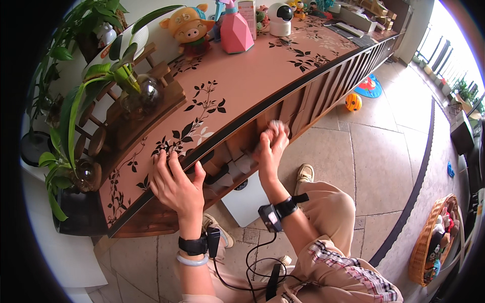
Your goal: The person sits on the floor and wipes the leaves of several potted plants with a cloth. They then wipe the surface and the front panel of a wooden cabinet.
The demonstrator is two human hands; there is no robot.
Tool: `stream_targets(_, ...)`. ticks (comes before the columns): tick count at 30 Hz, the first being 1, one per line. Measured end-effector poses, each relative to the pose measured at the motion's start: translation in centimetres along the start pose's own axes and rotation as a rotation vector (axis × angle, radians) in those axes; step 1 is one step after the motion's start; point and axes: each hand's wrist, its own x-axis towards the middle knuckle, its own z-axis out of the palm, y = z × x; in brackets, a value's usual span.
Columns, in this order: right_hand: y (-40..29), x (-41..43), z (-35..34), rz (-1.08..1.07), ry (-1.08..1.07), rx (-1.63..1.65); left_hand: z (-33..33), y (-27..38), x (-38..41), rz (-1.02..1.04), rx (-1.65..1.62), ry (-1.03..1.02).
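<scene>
My left hand (177, 183) rests with its fingers spread on the dark front edge of a long wooden cabinet, over its pink leaf-patterned cover (235, 83). To its right, my right hand (273, 151) is at the slatted cabinet front (299, 110), beside an open compartment. Its fingers are bent around a crumpled pinkish cloth or wipe (278, 127), blurred at the fingertips. Inside the compartment, below the cabinet's top edge, lie pale and dark items (227, 172) that I cannot make out. Both wrists wear black straps with small cabled devices.
On the cabinet stand a pink spray bottle (235, 32), a pig figurine (189, 30), a white camera (280, 19) and plants in glass vases (149, 94). A white scale-like plate (242, 200) lies on the tiled floor, with a ball (353, 102) and a wicker basket (420, 253) farther right.
</scene>
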Motion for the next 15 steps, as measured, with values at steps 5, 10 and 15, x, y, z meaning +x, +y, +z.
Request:
stream_targets(5,-5.5,0.8,-0.1,-0.308,-0.048,0.091,0.0,0.2,-0.2,-0.004,-0.014,-0.021)
stream_targets(10,10.1,-1.2,0.1,-0.236,0.13,-0.308,-0.2,1.4,0.9,0.009,-0.025,-0.011)
stream_targets(15,15.8,-0.3,-0.7,0.192,0.015,-0.261,0.1,1.3,1.3,0.026,-0.025,0.02)
